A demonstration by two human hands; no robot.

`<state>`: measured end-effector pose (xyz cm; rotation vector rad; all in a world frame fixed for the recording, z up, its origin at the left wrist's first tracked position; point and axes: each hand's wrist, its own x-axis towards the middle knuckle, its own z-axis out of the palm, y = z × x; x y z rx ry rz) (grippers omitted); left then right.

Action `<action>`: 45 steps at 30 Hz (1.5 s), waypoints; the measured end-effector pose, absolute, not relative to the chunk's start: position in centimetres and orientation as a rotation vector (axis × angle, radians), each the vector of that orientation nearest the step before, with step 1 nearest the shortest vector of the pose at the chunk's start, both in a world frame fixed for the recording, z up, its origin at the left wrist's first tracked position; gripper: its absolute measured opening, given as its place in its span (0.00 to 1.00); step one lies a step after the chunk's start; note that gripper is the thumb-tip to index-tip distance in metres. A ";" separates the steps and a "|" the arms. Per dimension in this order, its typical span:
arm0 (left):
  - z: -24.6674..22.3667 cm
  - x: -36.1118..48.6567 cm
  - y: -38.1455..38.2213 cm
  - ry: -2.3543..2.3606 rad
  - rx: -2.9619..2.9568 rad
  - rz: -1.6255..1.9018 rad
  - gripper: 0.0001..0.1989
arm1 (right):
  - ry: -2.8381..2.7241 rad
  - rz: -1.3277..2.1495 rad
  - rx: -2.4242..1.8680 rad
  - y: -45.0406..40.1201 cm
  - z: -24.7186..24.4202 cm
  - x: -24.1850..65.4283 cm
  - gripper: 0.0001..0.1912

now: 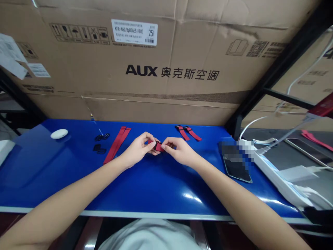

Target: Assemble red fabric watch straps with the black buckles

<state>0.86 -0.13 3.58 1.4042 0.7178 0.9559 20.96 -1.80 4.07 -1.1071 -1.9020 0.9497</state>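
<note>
Between both hands, just above the middle of the blue table, is a short red strap (159, 148) with a black buckle on it. My left hand (144, 146) is closed, pinching the strap's left part near the buckle. From the other side, the thumb and fingers of my right hand (175, 147) grip its right end. Fingers partly cover the buckle. Left of my hands lie long flat red straps (116, 146). Beside them are black ring-shaped buckles (102, 136) and flat black buckles (99, 149). Behind my right hand rest two short red straps with black buckles (188, 133).
A large cardboard box (171, 52) stands along the back. At the right, a phone (236, 163) lies beside a white power strip (281, 180) with cables. A white oval object (59, 133) sits at the left. Black metal posts (270, 69) frame the table.
</note>
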 end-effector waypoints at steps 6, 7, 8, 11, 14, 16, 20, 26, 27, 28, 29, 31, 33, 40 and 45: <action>3.4 0.8 -0.1 0.769 1.417 0.906 0.19 | -1.897 0.912 -1.092 -2.0 4.1 21.0 0.06; 3.4 0.8 -0.1 0.781 1.411 0.901 0.20 | -1.893 0.908 -1.094 -2.0 4.1 21.0 0.06; 3.4 0.8 -0.2 0.790 1.405 0.899 0.20 | -1.893 0.902 -1.092 -2.1 4.1 20.9 0.05; 3.5 0.9 -0.3 0.809 1.389 0.913 0.22 | -1.881 0.873 -1.089 -2.3 4.0 20.6 0.05; 3.6 1.1 -0.5 0.822 1.391 0.951 0.22 | -1.833 0.864 -1.114 -2.4 3.7 20.2 0.05; 3.5 1.2 -0.6 0.838 1.401 0.968 0.22 | -1.805 0.861 -1.136 -2.4 3.6 20.0 0.05; 3.3 1.2 -0.6 0.869 1.428 0.975 0.22 | -1.773 0.843 -1.159 -2.5 3.5 19.8 0.06; 3.6 1.1 -0.8 0.863 1.396 0.982 0.23 | -1.757 0.967 -1.092 -2.0 3.2 20.0 0.06; 3.7 1.1 -0.8 0.863 1.388 0.985 0.23 | -1.750 1.009 -1.072 -1.8 3.1 20.1 0.07; 3.8 1.1 -0.8 0.862 1.380 0.988 0.23 | -1.746 1.055 -1.048 -1.7 3.1 20.2 0.07; 3.9 1.1 -0.9 0.860 1.373 0.991 0.23 | -1.743 1.095 -1.022 -1.5 3.1 20.3 0.08; 4.0 1.0 -0.9 0.852 1.360 0.991 0.23 | -1.743 1.141 -0.983 -1.4 3.1 20.4 0.09; 4.0 1.0 -0.9 0.846 1.349 0.983 0.24 | -1.733 1.155 -0.974 -1.5 3.2 20.4 0.09; 3.6 0.8 -0.6 0.843 1.341 0.975 0.24 | -1.700 1.191 -1.006 -2.0 3.7 20.3 0.13; 3.4 1.0 -0.6 0.807 1.306 0.975 0.23 | -1.663 1.155 -1.005 -1.9 3.4 20.2 0.15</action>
